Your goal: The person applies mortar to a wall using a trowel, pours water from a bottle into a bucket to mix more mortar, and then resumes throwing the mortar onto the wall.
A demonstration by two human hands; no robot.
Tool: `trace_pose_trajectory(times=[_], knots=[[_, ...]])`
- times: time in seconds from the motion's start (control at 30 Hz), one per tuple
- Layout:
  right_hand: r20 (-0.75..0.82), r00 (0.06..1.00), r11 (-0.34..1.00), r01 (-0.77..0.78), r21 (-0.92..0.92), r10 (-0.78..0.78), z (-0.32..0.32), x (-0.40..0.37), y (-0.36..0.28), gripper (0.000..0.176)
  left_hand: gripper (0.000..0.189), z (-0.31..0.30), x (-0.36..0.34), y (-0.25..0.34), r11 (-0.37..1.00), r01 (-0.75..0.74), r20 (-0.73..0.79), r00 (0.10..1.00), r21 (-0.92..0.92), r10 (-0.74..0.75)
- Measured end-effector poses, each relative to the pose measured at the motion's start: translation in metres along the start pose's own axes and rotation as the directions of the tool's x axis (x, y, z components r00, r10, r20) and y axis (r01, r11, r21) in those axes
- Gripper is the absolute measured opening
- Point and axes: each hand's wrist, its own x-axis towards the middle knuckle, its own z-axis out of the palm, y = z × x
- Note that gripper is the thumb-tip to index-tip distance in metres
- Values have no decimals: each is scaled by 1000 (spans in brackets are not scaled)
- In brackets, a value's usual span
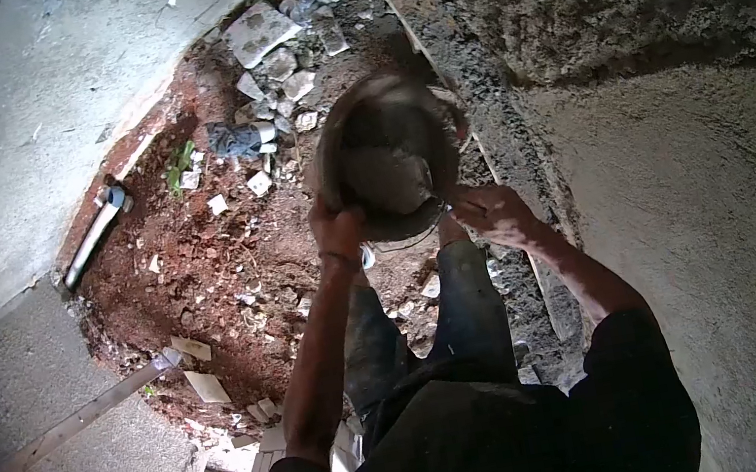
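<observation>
A dark round bucket (pixel 331 151) is tipped in front of my legs, with grey mortar (pixel 380 176) inside. My left hand (pixel 338 233) is closed on the bucket's near left rim. On the near right side, my right hand (pixel 494 214) is closed, its fingers close to the rim. It appears to grip a trowel; a small shiny metal part (pixel 446 209) shows at the rim, and most of the tool is hidden or blends into the mortar.
Red soil (pixel 192 257) with rubble and broken tiles (pixel 260 34) covers the ground. A white pipe (pixel 95 238) lies at left, near a wooden strip (pixel 79 419). A rough plastered wall (pixel 680 185) stands on the right, and a pale wall (pixel 55 100) curves at upper left.
</observation>
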Motion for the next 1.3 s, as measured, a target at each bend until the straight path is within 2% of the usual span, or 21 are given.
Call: trace_pose_trajectory(times=[0.1,0.13,0.2,0.23,0.3,0.43,0.47,0.5,0.53,0.57,0.63,0.67,0.77,0.87,0.93,1.03,1.07,1.1,1.17,1.2,1.3], knots=[[-46,999,949,20,314,-6,6,5,-23,30,43,-28,-24,24,987,10,-65,998,-159,-21],[-166,958,958,255,132,-232,-7,13,-41,34,40,-46,-30,15,981,33,-120,991,-191,-56],[5,998,831,55,553,-69,-1,17,-49,34,37,-99,-39,-17,974,57,-132,987,-219,-87],[109,993,915,3,403,-51,-1,20,-50,33,31,-136,-45,-35,994,21,-183,982,-104,-40],[-33,968,869,238,435,-248,3,27,-47,34,31,-125,-57,-17,1000,18,-137,990,18,-16],[202,971,838,-2,545,-129,-27,29,-27,33,42,-160,-73,-24,999,-20,-494,868,43,39],[262,960,814,-73,576,-99,-24,28,-10,32,42,-189,-74,-38,999,-22,-492,869,50,44],[68,981,704,81,706,-180,16,26,35,32,42,-226,-70,-61,967,16,-455,884,252,104],[195,977,798,-50,601,-86,-11,21,54,30,42,-218,-68,-61,935,33,-428,894,354,131],[286,958,618,-243,748,30,-17,5,102,35,42,-210,-66,-60,891,45,-401,903,451,157],[517,823,117,-552,825,235,-47,-32,213,37,46,-132,-82,-12,981,189,-626,762,-35,-169],[320,947,-108,-316,943,23,-39,-89,300,42,48,-136,-77,-18,962,265,-631,735,-71,-249],[39,787,383,-343,858,616,-198,-132,141,53,48,-109,-71,-24,995,97,-476,874,-20,-94],[-90,774,395,-217,893,627,-190,-175,66,42,48,-149,-29,-93,975,175,-352,928,134,-119],[-94,770,375,-197,906,631,-183,-170,45,39,46,-67,-28,-59,987,160,-336,931,18,-145],[-133,749,668,-476,572,649,-168,-142,30,38,42,-9,-27,-30,992,122,-64,991,24,-121],[-287,885,930,-359,80,366,-168,-125,18,37,42,-3,-15,-48,991,129,-72,989,31,-127],[-256,966,887,-138,-441,23,-164,-109,9,36,43,5,-2,-67,990,137,-82,988,41,-134],[-198,980,766,-152,-624,33,-146,-80,-4,34,45,51,-11,-24,984,-169,152,975,53,159],[-160,986,598,-157,-786,48,-141,-67,-8,33,43,71,-20,-6,987,-161,126,980,23,157],[-126,991,629,-125,-768,44,-108,-34,19,31,39,91,-24,7,969,-225,131,969,106,211]])
